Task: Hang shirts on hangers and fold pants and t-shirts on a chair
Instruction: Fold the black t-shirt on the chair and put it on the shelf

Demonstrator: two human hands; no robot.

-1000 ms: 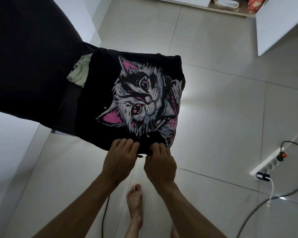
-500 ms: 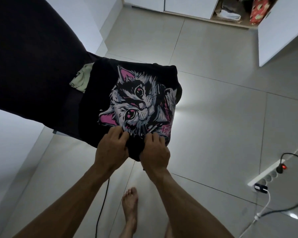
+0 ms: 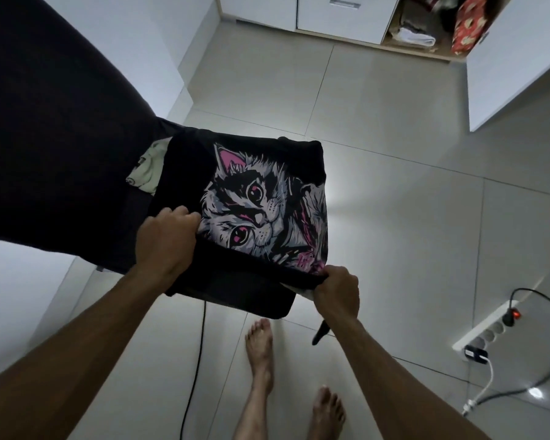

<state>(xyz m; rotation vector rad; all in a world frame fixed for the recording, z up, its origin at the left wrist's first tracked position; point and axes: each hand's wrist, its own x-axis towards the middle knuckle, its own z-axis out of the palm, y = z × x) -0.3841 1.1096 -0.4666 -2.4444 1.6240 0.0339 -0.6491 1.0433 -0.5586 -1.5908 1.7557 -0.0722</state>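
A black t-shirt with a grey and pink cat print [image 3: 261,198] lies on the dark chair seat [image 3: 235,296], its cat face up. My left hand [image 3: 165,242] grips the shirt's left side beside the print. My right hand [image 3: 338,290] pinches the shirt's near right edge at the seat's corner, with a strip of white cloth showing under it. A pale green garment [image 3: 146,169] peeks out beneath the shirt at the back left. The chair's tall dark backrest [image 3: 54,122] fills the upper left.
My bare feet [image 3: 261,347] stand on the tiled floor below the seat. A black cable [image 3: 197,360] runs down beside them. A white power strip [image 3: 486,328] with plugs lies at the right. An open wardrobe [image 3: 426,30] with folded clothes stands at the back.
My hands have moved apart from the shirt's near middle edge: the left one up to the shirt's left side, the right one out to the near right corner. The head camera shifted back.
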